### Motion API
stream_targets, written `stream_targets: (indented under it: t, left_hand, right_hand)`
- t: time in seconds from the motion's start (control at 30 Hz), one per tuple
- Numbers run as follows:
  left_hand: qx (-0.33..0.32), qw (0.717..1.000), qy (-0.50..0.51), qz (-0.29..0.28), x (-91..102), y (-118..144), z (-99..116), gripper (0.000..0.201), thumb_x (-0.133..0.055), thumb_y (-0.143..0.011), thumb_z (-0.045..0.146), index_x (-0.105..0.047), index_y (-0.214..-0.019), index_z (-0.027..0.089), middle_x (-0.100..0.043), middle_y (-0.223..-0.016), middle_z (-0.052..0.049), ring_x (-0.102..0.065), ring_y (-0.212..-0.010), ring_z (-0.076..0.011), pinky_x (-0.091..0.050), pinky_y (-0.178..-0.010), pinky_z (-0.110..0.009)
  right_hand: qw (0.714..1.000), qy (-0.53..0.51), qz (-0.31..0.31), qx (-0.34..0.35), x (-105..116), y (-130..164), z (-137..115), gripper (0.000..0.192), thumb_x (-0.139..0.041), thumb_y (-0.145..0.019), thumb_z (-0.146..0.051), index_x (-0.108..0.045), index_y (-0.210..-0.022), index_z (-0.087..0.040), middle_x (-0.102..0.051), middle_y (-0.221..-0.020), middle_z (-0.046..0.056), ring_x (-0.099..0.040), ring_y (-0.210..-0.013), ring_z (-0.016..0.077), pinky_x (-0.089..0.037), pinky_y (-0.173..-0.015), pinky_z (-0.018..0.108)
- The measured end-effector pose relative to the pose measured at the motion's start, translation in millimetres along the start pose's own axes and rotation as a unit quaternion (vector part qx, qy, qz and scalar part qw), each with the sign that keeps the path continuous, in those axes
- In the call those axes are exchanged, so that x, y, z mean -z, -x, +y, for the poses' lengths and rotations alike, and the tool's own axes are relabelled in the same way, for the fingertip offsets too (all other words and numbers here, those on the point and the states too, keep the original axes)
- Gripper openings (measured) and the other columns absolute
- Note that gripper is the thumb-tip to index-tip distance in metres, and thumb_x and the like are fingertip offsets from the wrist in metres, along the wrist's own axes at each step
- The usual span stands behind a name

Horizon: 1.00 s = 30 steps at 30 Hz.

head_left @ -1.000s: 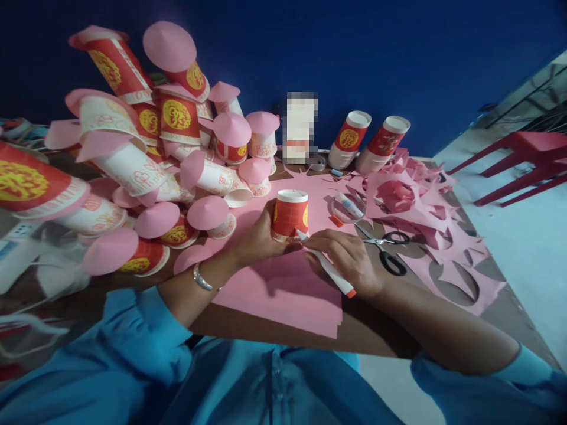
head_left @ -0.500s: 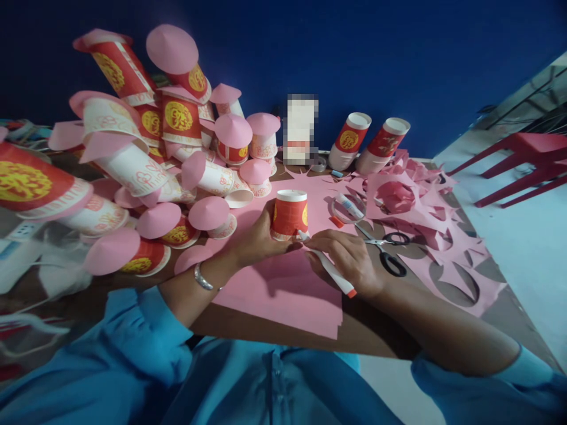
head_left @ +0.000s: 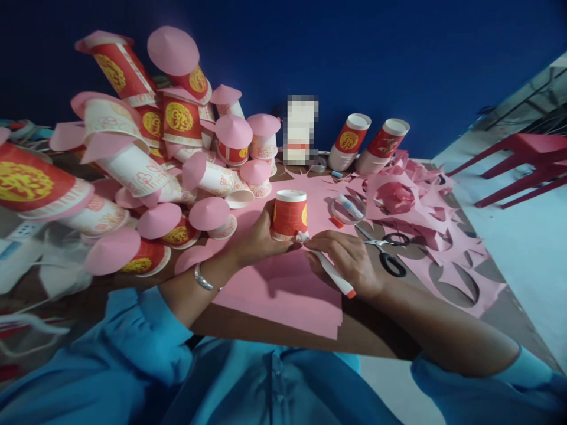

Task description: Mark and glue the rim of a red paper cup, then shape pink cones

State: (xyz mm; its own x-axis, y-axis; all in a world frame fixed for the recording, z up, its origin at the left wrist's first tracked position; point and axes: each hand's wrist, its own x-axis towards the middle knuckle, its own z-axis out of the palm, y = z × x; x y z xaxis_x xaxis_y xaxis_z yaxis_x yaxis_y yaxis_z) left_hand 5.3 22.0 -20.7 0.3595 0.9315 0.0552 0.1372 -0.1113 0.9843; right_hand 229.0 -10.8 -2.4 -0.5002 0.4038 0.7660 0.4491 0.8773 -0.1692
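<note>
A craft workspace is indicated by the table, on which pink paper sheets, scissors, offcuts and cone-topped paper cups are spread; whether a home or classroom is shown cannot be determined.

counted from where i stand: left hand plus right hand, two. red cup held, one. white pen held, one. scissors, one pair. cup stacks by the wall, two. bracelet, one. red stool, one. cone-topped cups, at least twelve; overlap prevents exact tally. pink offcuts, several, too tangled.
</note>
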Motion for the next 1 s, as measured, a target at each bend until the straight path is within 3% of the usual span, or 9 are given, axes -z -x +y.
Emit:
stream_targets:
  t: [0.3, 0.6, 0.87, 1.0]
  left_hand:
    - [-0.023, 0.999, 0.024, 0.009, -1.2, -2.8, -0.4, 0.093, -0.098, -0.067, 0.058, -0.046, -0.136, 0.023, -0.062, -0.134, -0.015, -0.065, -0.124, -0.0353, -0.058, -0.102, -0.051]
    - [-0.03, 0.997, -0.03, 0.06, -3.2, 0.3, 15.0, 0.11, -0.097, -0.068, 0.064, -0.039, -0.152, 0.024, -0.062, -0.141, -0.017, -0.067, -0.124, -0.0348, -0.061, -0.099, -0.048]
    - [-0.071, 0.989, -0.073, 0.11, -4.9, -5.0, -13.7, 0.117, -0.099, -0.061, 0.065, -0.038, -0.15, 0.02, -0.064, -0.14, -0.02, -0.069, -0.123, -0.0368, -0.06, -0.101, -0.051]
    - [-0.072, 0.988, -0.078, 0.112, -5.9, -3.1, -14.4, 0.117, -0.101, -0.062, 0.059, -0.037, -0.153, 0.022, -0.06, -0.147, -0.022, -0.066, -0.13, -0.0401, -0.055, -0.108, -0.056]
  right_hand:
    - [0.999, -0.006, 0.017, 0.031, 3.4, 1.1, 4.0, 0.02, -0.064, -0.102, -0.015, -0.063, -0.122, -0.017, -0.077, -0.089, 0.007, -0.076, -0.077, 0.0184, -0.063, -0.065, 0.03]
    - [1.0, 0.003, 0.008, 0.017, 1.0, 9.2, 5.6, 0.03, -0.065, -0.107, -0.025, -0.064, -0.136, -0.019, -0.076, -0.102, 0.01, -0.077, -0.088, 0.0212, -0.066, -0.071, 0.033]
    - [0.999, -0.009, -0.002, 0.031, -0.4, 7.3, 2.7, 0.028, -0.067, -0.104, -0.023, -0.065, -0.132, -0.016, -0.078, -0.1, 0.011, -0.077, -0.086, 0.0219, -0.066, -0.072, 0.034]
    - [0.999, -0.012, -0.005, 0.031, -0.8, 7.0, 3.4, 0.028, -0.067, -0.104, -0.022, -0.064, -0.131, -0.015, -0.078, -0.099, 0.012, -0.077, -0.085, 0.0224, -0.066, -0.071, 0.034]
